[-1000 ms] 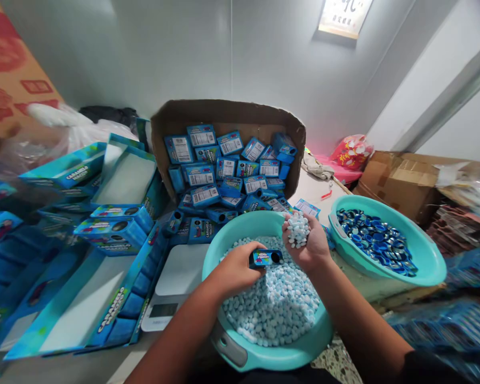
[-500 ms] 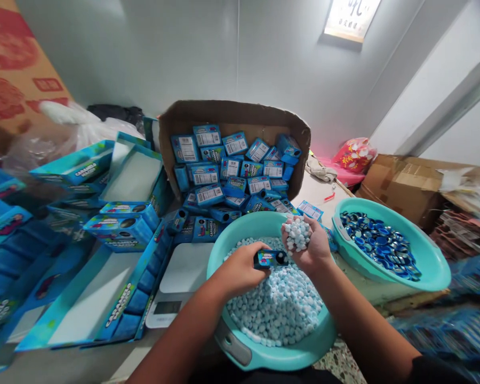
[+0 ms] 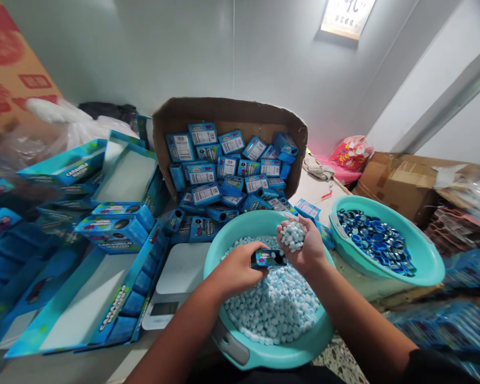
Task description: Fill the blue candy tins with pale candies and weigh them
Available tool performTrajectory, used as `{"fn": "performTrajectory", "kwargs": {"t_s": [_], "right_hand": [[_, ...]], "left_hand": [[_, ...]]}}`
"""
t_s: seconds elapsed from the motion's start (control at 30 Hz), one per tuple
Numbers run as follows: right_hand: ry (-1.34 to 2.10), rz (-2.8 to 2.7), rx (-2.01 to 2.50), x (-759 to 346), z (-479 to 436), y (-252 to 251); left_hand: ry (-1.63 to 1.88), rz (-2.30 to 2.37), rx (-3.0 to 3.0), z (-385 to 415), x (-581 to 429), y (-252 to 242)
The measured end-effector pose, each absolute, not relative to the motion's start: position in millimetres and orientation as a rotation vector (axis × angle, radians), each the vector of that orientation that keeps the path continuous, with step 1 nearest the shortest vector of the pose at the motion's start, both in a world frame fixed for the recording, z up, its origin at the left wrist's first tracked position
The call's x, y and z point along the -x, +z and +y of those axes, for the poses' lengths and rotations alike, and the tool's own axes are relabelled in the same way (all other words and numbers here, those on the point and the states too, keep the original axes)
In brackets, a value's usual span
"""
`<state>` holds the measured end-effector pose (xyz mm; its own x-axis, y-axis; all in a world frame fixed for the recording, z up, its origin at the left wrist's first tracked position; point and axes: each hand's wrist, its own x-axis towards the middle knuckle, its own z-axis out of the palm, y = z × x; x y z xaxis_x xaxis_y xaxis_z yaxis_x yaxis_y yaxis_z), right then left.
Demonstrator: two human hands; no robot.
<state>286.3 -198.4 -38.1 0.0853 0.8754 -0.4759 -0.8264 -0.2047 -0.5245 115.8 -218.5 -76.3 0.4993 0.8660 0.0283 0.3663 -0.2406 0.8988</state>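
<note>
My left hand [image 3: 244,265] is closed around a small blue candy box [image 3: 268,258], tipped on its side with its round hole facing right. In the cupped palm of my right hand [image 3: 310,248] lies a heap of pale blue and white candies [image 3: 293,235], close beside the hole of the box. Both hands are above a turquoise basin [image 3: 276,358] filled with the same small candies [image 3: 272,309]. A larger cardboard carton [image 3: 230,111] behind the basin holds many blue candy boxes [image 3: 206,193], several of which spill out at its front.
Left of the basin stands a white scale [image 3: 182,269]. Blue display trays [image 3: 84,304] and stacked boxes [image 3: 114,232] fill the left side. On the right, another turquoise basin [image 3: 432,266] holds blue round caps [image 3: 378,240], with a brown carton [image 3: 398,181] behind it.
My right hand has tilted slightly toward the box, and candies now show at the box's hole. The whole view has shifted a little; the left hand keeps its hold.
</note>
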Motion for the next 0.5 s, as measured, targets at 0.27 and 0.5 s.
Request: {"fn": "performTrajectory", "kwargs": {"t_s": [0.27, 0.5], "right_hand": [[1.534, -0.091, 0.894, -286.2, -198.3, -37.6], [1.462, -0.260, 0.828, -281.6, -202.1, -37.6]], "left_hand": [[0.692, 1.047, -1.808, -218.2, -115.2, -74.4], [0.705, 1.002, -1.815, -220.2, -114.4, -73.6]]}}
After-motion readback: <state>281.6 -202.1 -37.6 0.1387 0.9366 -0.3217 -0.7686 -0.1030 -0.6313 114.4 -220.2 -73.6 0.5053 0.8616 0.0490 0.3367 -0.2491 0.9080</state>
